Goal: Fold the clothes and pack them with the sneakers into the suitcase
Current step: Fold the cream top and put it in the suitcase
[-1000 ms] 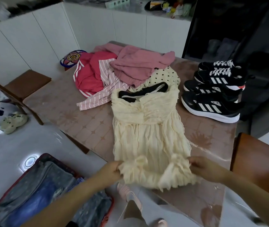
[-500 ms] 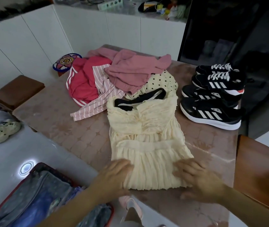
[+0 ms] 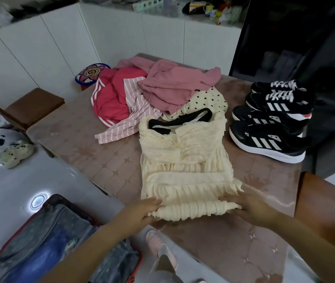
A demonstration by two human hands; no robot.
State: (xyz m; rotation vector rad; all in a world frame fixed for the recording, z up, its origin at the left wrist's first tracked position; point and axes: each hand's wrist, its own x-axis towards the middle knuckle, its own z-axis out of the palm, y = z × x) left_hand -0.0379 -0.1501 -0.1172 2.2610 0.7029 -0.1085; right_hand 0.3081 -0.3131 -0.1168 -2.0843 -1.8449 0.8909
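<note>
Both hands have slid from flat on the dress (image 3: pixel 185 160) to its near edge. The hem that lay flat half a second ago is now bunched into a roll. Left hand (image 3: pixel 142 211) grasps the roll's left end, fingers curled round it. Right hand (image 3: pixel 252 208) grasps the right end, fingers over the top.

Dress lies lengthwise on the table (image 3: pixel 76 139), neckline at the far end. Touching the neckline: black garment (image 3: pixel 181 119). Beyond that, an unfolded pile: pink top (image 3: pixel 174 86), red garment (image 3: pixel 113 99), striped shirt (image 3: pixel 134 119), spotted piece (image 3: pixel 207 99).

Right of the dress, not touching it: four black sneakers (image 3: pixel 268 141) in a row. Left of the dress, down on the floor: open suitcase (image 3: pixel 40 242), blue and grey fabric showing inside.
</note>
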